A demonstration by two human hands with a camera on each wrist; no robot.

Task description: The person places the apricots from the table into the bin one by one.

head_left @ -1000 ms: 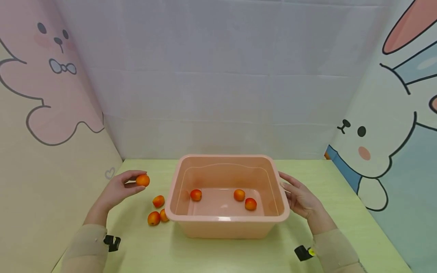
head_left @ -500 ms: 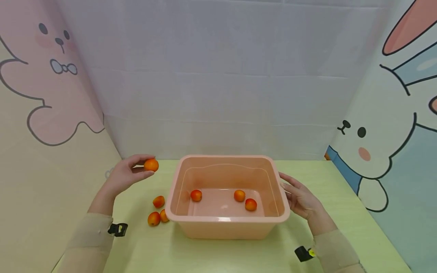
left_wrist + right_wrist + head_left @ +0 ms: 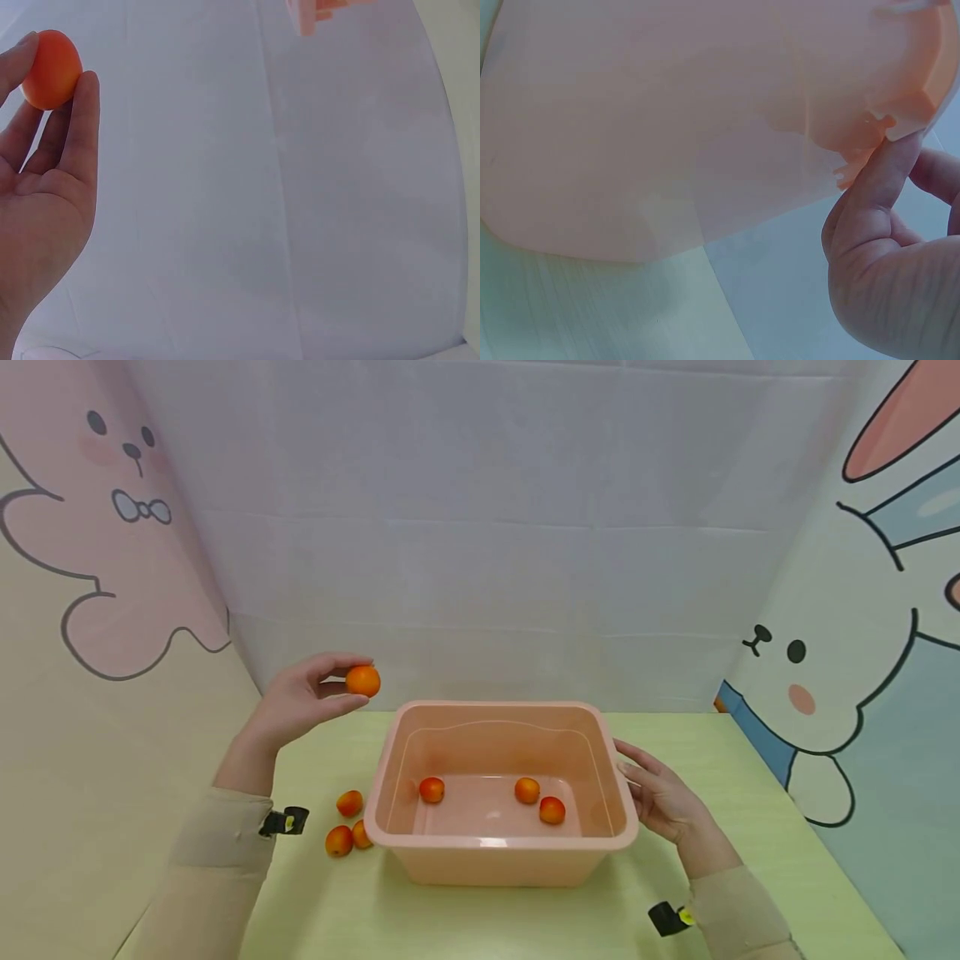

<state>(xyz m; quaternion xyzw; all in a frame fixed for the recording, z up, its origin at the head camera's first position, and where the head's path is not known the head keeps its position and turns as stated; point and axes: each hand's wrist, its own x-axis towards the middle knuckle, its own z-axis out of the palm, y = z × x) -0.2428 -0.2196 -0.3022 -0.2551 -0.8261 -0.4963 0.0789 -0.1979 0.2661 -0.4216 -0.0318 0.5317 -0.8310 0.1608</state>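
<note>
In the head view my left hand (image 3: pixel 303 697) pinches a small round orange fruit (image 3: pixel 363 681) between thumb and fingertips, raised beyond the back left corner of a pink plastic basin (image 3: pixel 495 866). The left wrist view has the same fruit (image 3: pixel 52 70) at the fingertips, against the pale backdrop. Three like fruits lie inside the basin, one of them at its left (image 3: pixel 431 790). My right hand (image 3: pixel 663 797) touches the basin's right side, fingers fairly straight. In the right wrist view its fingertips meet the underside of the rim (image 3: pixel 930 82); part of that contact is hidden.
Left of the basin, three more orange fruits (image 3: pixel 339 841) lie on the pale wooden table (image 3: pixel 495 927), one partly hidden by the rim. A white cloth wall (image 3: pixel 487 568) rises behind. Printed panels with cartoon animals (image 3: pixel 847 693) flank both sides.
My left hand has risen and moved right with the orange fruit, from beside the loose fruits to above the table's back edge. The right hand and basin hold their places.
</note>
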